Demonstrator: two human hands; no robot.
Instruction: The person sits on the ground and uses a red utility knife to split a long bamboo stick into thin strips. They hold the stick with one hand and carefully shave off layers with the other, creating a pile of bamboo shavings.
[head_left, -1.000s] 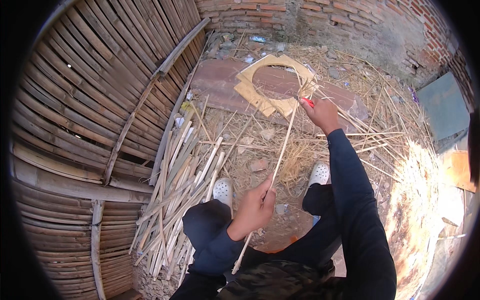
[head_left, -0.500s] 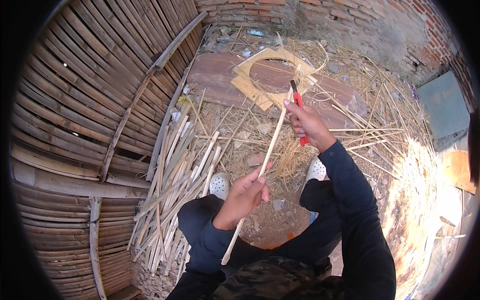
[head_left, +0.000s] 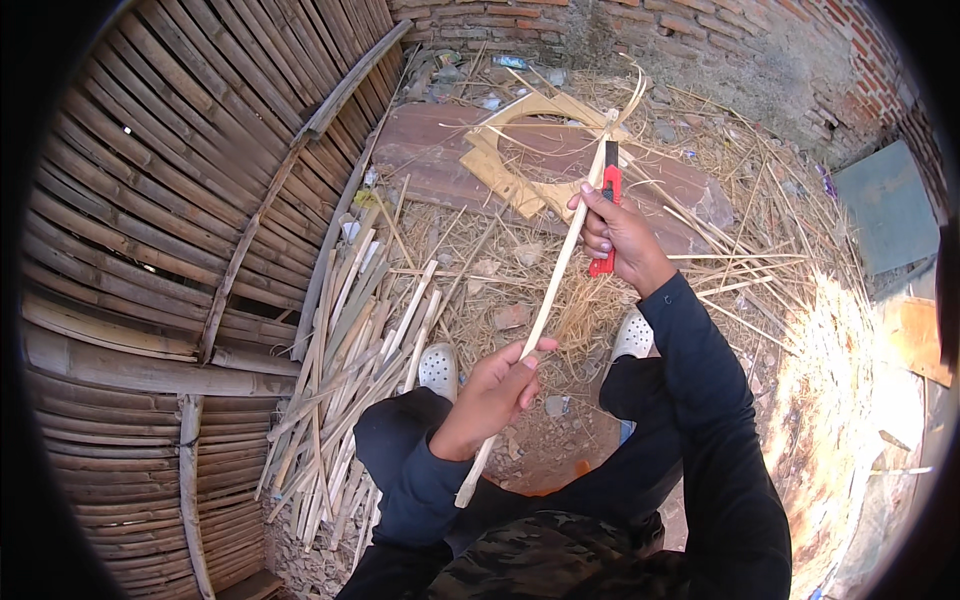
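A long pale bamboo strip (head_left: 546,305) slants from near my lap up toward the far side, thin curled shavings (head_left: 636,95) at its far end. My left hand (head_left: 497,388) grips its lower part, thumb on top. My right hand (head_left: 625,235) is closed around a red utility knife (head_left: 611,185), its dark blade lying along the strip's upper part. The right thumb presses close to the strip there. The palm hides some of the knife's handle.
Cut bamboo strips (head_left: 335,370) lie heaped at the left, beside a bamboo slat wall (head_left: 190,190). Ahead, a wooden frame with a round opening (head_left: 500,180) rests on a brown board (head_left: 425,150). Shavings (head_left: 580,310) litter the ground; a brick wall (head_left: 690,45) stands behind.
My right hand and the knife have shifted slightly to the right, with the blade now lying closer along the strip. The strip's far end has swung right and away with its curls.
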